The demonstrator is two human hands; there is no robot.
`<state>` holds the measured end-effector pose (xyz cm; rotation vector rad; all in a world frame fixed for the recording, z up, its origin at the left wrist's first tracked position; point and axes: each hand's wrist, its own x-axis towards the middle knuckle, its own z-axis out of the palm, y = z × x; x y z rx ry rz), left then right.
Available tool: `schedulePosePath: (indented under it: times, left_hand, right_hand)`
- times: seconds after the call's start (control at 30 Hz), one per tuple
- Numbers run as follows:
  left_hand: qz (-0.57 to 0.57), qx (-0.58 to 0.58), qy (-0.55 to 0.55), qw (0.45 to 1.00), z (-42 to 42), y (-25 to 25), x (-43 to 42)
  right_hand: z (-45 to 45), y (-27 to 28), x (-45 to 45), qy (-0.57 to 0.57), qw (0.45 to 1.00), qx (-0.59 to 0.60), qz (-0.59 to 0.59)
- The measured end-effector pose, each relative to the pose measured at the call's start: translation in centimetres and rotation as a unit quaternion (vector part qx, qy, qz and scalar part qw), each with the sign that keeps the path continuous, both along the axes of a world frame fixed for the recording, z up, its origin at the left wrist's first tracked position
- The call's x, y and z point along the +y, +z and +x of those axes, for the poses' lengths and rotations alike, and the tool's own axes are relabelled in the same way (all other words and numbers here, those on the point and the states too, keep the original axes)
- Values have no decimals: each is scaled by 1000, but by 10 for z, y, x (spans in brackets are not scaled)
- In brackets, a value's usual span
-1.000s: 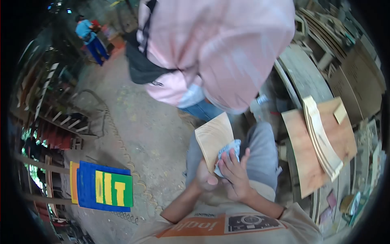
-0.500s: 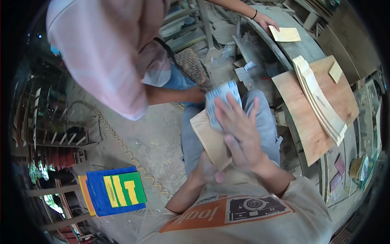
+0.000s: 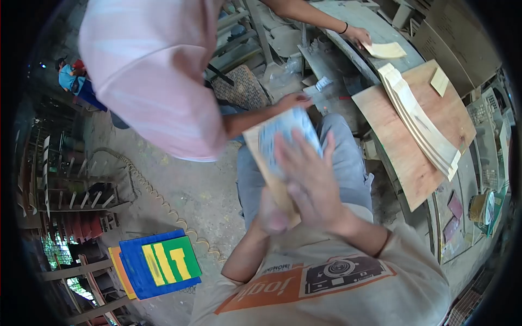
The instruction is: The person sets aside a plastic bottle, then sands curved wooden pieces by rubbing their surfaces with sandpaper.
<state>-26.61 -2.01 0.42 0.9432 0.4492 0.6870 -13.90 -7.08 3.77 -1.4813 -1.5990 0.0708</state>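
A pale thin wooden board [image 3: 263, 165] is tilted above my lap. My left hand [image 3: 273, 213], blurred, is closed round the board's lower end. On its upper face lies a sheet of sandpaper [image 3: 296, 120] with blue-and-white printed backing. My right hand [image 3: 312, 182] rests flat over this sheet with its fingers spread, also smeared by motion. The sandpaper's grit side is hidden against the wood. Just beyond the board's top edge is a co-worker's hand [image 3: 295, 101].
At right, several curved wooden slats [image 3: 418, 125] lie on a plywood sheet [image 3: 375, 117]. The co-worker's other hand touches a wooden piece [image 3: 387, 50] on the bench. Painted panels [image 3: 163, 263] are at lower left, near a coiled hose [image 3: 157, 195] on the floor.
The board and sandpaper have shifted slightly left, with my hands moving over them. The co-worker's near hand has moved right and up, and the wooden piece on the bench now looks curved.
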Motion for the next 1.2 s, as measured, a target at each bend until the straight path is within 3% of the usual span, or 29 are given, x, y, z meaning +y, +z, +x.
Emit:
schedulePosePath:
  times: [0.03,0.07,0.13,0.17,0.27,0.33,0.4,0.53,0.63,0.7,0.73,0.77,0.83,0.87,0.93,0.97,1.0,1.07,1.1,1.13,1.2]
  left_hand:
    - [-181,50,50,981,8,39,1]
    - [-181,45,54,981,7,34,3]
    - [-47,-55,-41,997,1,7,4]
    - [22,-12,-97,995,-1,-8,7]
    - [93,-46,-111,988,10,-5,-6]
    - [77,8,-160,984,5,5,2]
    - [30,-61,-82,994,7,19,10]
    - [86,-95,-95,987,6,8,22]
    - [86,-51,-160,982,15,8,15]
    - [398,-21,-101,911,19,-2,7]
    - [393,-16,-99,914,14,-3,3]
    - [250,-49,-88,963,11,-1,5]
    - [-37,-66,-19,997,12,14,17]
    - [-34,-73,-9,997,10,23,26]
    - [196,-58,-66,977,12,38,55]
    - [268,6,-67,961,15,40,64]
    - [269,0,-57,961,17,45,63]
    - [130,-107,-36,985,23,61,65]
    - [172,-134,-52,975,21,57,64]
    - [173,-134,-50,974,18,55,58]
    - [197,-22,-38,979,12,49,44]
  right_hand:
    - [-11,-19,-11,28,999,23,0]
    - [-17,-31,-18,56,997,45,-4]
    - [-13,-26,-19,43,998,54,1]
    - [-1,-9,-10,27,999,32,-4]
    - [24,32,12,-1,1000,-9,-19]
    - [21,38,16,-17,999,-38,-2]
    - [7,21,-1,11,1000,-6,12]
    - [-2,-19,-23,51,997,51,30]
    - [28,28,-6,8,1000,-9,-7]
    - [35,34,7,-6,1000,-10,13]
    - [32,34,8,-14,999,-8,31]
    - [25,33,0,-13,1000,-14,-2]
    - [3,1,-19,41,999,11,-14]
    - [-3,-18,-24,86,994,45,-42]
    - [0,-39,-16,94,994,31,-55]
    - [0,-39,-13,87,993,34,-68]
    - [0,-38,-8,93,993,24,-68]
    - [1,-32,9,57,997,-42,18]
    - [2,-15,16,66,997,-32,29]
    - [5,6,23,55,997,-48,27]
    - [10,53,42,48,997,-63,23]
